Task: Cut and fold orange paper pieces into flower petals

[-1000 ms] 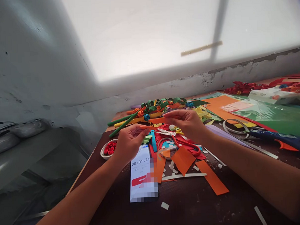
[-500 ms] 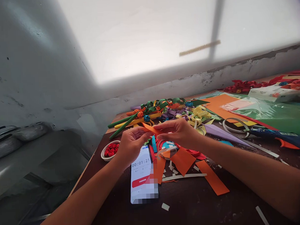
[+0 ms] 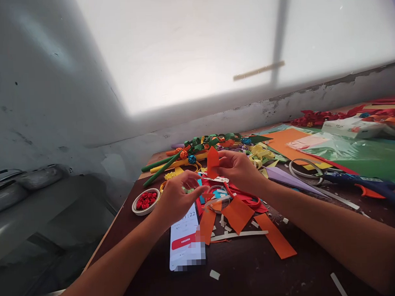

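My right hand (image 3: 239,169) pinches a small piece of orange paper (image 3: 212,163) between thumb and fingers. The paper stands upright, with a pointed top edge. Just left of it, my left hand (image 3: 182,192) is open, thumb and fingers apart, with nothing visible between them. Below the hands lie scissors (image 3: 253,201) with red handles, partly covered by paper. Under the left thumb is a small orange scrap (image 3: 208,196); whether it touches the thumb I cannot tell. Nearby are an orange paper square (image 3: 238,214) and an orange strip (image 3: 278,238).
A phone (image 3: 184,252) showing a timer lies below my left hand. Left of it, a white ring (image 3: 134,208) holds small red paper pieces. Green paper chains (image 3: 200,143), a purple paper cone (image 3: 289,181), a tape roll (image 3: 294,172) and plastic-covered sheets (image 3: 353,153) spread behind and right.
My left hand has let go of the orange paper and moved down, its fingers opening. My right hand has turned the paper upright and holds it alone. The timer has advanced.
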Motion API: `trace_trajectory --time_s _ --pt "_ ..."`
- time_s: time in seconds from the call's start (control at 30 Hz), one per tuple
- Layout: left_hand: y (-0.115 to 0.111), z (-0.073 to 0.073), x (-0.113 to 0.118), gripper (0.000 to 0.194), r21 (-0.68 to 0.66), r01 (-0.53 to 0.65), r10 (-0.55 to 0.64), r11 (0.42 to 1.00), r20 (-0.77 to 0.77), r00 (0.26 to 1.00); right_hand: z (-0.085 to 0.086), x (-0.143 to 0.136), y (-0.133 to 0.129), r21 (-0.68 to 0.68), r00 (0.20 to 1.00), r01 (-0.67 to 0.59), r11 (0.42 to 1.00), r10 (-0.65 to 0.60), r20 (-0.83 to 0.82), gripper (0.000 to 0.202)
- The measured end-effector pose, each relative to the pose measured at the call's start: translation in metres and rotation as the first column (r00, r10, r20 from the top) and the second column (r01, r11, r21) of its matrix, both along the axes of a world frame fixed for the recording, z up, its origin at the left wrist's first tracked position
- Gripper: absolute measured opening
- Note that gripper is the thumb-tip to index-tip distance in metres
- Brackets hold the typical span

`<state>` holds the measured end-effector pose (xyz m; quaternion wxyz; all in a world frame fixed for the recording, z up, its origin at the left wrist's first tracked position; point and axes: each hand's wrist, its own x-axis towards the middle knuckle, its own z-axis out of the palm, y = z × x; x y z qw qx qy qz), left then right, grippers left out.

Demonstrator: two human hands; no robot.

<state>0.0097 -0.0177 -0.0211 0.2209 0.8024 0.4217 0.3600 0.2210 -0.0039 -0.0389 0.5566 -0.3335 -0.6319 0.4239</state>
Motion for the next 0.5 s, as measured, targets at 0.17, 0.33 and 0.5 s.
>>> trace_trajectory --time_s 0.17,0.33,0.5 --pt "0.003 0.003 0.007 0.026 -0.120 0.079 -0.025 0.990 0.404 0.914 0.000 -0.008 -0.007 0.017 0.998 -0.062 0.998 0.061 0.035 0.027" --pt "-0.002 0.007 0.010 0.029 -0.129 0.097 -0.006 0.987 0.569 0.822 0.001 -0.012 -0.009 -0.032 0.976 -0.194 0.981 0.189 -0.109 0.031" --pt "-0.008 0.004 0.008 0.015 0.090 -0.048 0.023 0.995 0.263 0.965 0.000 -0.013 -0.010 -0.081 0.991 -0.094 0.992 0.086 -0.101 0.027"
